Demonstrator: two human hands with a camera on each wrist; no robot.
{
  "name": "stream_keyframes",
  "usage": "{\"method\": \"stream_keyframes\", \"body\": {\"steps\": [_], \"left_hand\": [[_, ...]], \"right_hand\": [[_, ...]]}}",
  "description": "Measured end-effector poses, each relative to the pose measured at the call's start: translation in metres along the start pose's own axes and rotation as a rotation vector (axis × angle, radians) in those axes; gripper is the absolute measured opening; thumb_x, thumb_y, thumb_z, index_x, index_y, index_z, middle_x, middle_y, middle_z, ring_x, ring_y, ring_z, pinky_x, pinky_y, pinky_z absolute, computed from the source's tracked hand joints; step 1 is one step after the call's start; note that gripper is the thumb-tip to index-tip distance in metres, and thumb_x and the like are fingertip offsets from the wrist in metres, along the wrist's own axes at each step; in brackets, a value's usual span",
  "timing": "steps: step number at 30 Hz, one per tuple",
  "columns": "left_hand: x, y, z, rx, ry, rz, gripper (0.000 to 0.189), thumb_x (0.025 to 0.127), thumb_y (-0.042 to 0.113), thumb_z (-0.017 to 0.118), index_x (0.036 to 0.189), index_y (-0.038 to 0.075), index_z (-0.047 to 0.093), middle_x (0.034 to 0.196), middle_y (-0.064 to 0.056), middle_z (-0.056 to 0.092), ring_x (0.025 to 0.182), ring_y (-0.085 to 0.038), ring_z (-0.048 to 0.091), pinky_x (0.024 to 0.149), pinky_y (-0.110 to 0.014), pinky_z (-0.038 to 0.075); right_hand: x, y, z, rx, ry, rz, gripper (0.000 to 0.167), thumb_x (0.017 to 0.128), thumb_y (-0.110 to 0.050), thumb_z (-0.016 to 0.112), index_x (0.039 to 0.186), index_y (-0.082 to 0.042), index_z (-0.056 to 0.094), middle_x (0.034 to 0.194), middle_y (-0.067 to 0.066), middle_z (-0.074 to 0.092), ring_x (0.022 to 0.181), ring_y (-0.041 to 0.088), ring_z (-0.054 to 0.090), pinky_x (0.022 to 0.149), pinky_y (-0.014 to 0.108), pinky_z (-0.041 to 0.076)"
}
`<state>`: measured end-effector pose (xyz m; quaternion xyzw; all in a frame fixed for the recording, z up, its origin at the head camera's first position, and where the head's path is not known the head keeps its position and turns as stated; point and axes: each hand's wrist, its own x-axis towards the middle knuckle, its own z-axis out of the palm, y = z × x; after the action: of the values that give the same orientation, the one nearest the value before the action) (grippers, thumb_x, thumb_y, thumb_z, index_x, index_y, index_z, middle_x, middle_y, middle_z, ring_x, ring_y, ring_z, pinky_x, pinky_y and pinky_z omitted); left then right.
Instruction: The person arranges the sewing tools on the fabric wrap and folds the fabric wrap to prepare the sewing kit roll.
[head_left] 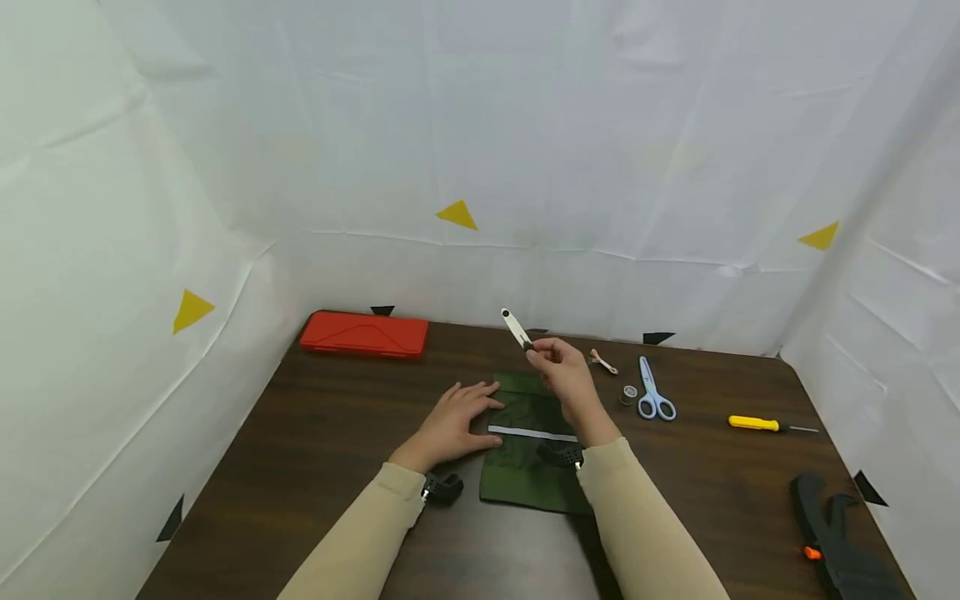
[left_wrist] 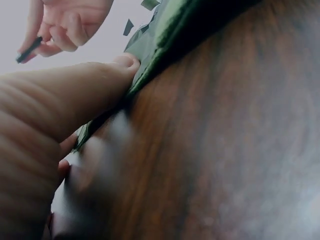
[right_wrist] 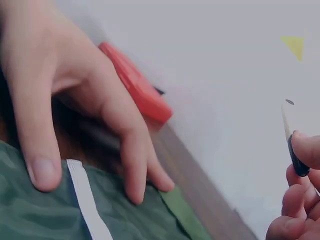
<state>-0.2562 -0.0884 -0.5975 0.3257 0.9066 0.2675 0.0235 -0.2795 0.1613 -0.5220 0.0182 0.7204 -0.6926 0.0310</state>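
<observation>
Folded dark green fabric [head_left: 536, 483] lies on the table, crossed by a narrow white strip [head_left: 525, 432]. My left hand [head_left: 453, 425] rests along the fabric's left edge with fingers spread. In the right wrist view, its thumb and fingertips press the green cloth [right_wrist: 25, 210] on both sides of the white strip. Raised above the far part of the fabric, my right hand [head_left: 568, 379] pinches a slim white tool [head_left: 515, 327] by its black part [right_wrist: 298, 159]. The tool's pale end, with a dark round spot at its tip, points up and left.
A red case [head_left: 365, 334] lies at the back left. Right of the fabric are a small clip [head_left: 603, 362], a small round spool [head_left: 628, 395], light blue scissors [head_left: 651, 392] and a yellow screwdriver [head_left: 757, 423]. A black clamp [head_left: 840, 533] lies at the right front. White sheeting surrounds the table.
</observation>
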Motion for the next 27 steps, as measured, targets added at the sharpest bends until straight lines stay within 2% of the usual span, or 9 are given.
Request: {"method": "stream_keyframes", "body": {"steps": [5,8,13,19,23,26,27], "left_hand": [[-0.003,-0.004,-0.001,-0.046,0.024,-0.017,0.053,0.096,0.044,0.084,0.143,0.024,0.068,0.175,-0.002,0.042,0.165,-0.023,0.036,0.138,-0.059,0.014],[-0.006,-0.004,0.0,-0.053,0.016,-0.04,0.051,0.096,0.043,0.085,0.141,0.024,0.069,0.176,-0.002,0.041,0.165,-0.022,0.036,0.138,-0.058,0.014],[-0.007,-0.003,0.001,-0.051,0.015,-0.04,0.05,0.096,0.042,0.085,0.139,0.023,0.068,0.176,-0.002,0.041,0.165,-0.023,0.036,0.138,-0.057,0.014],[-0.004,-0.002,0.001,-0.058,0.045,-0.031,0.036,0.096,0.037,0.086,0.124,0.024,0.069,0.172,0.001,0.047,0.164,-0.023,0.039,0.138,-0.059,0.016],[-0.002,0.0,0.001,-0.062,0.053,-0.031,0.033,0.095,0.038,0.087,0.119,0.025,0.067,0.171,0.0,0.048,0.163,-0.024,0.041,0.137,-0.059,0.018],[-0.001,0.001,0.001,-0.06,0.067,-0.038,0.033,0.096,0.037,0.086,0.119,0.024,0.067,0.172,-0.003,0.048,0.162,-0.026,0.042,0.137,-0.058,0.02],[-0.001,0.002,0.0,-0.06,0.072,-0.042,0.033,0.096,0.037,0.086,0.119,0.023,0.067,0.171,-0.004,0.048,0.162,-0.026,0.042,0.137,-0.058,0.021]], "right_hand": [[-0.013,0.002,0.005,0.012,-0.04,-0.027,0.027,0.104,-0.021,0.077,0.124,-0.006,0.068,0.093,-0.005,0.063,0.072,0.013,0.05,0.059,0.024,0.038],[-0.024,0.015,0.007,0.0,-0.08,-0.025,0.027,0.104,-0.023,0.077,0.124,-0.008,0.066,0.097,-0.003,0.064,0.066,0.014,0.045,0.058,0.026,0.037],[-0.033,0.034,0.01,0.017,-0.074,-0.018,0.026,0.105,-0.019,0.075,0.122,-0.007,0.059,0.097,-0.003,0.062,0.058,0.011,0.043,0.054,0.025,0.036],[-0.034,0.043,0.007,0.168,-0.078,-0.141,0.043,0.106,-0.016,0.072,0.139,-0.006,0.046,0.108,-0.005,0.069,0.047,0.01,0.039,0.047,0.027,0.034],[-0.035,0.047,0.003,0.24,-0.051,-0.242,0.045,0.107,-0.018,0.072,0.135,0.005,0.045,0.09,0.0,0.066,0.047,0.011,0.047,0.044,0.027,0.039],[-0.034,0.05,0.002,0.238,-0.056,-0.246,0.039,0.11,-0.022,0.068,0.13,0.006,0.05,0.082,0.007,0.062,0.054,0.013,0.057,0.044,0.027,0.047],[-0.034,0.05,0.002,0.227,-0.066,-0.234,0.037,0.111,-0.023,0.067,0.128,0.005,0.052,0.083,0.012,0.063,0.056,0.015,0.06,0.045,0.028,0.049]]}}
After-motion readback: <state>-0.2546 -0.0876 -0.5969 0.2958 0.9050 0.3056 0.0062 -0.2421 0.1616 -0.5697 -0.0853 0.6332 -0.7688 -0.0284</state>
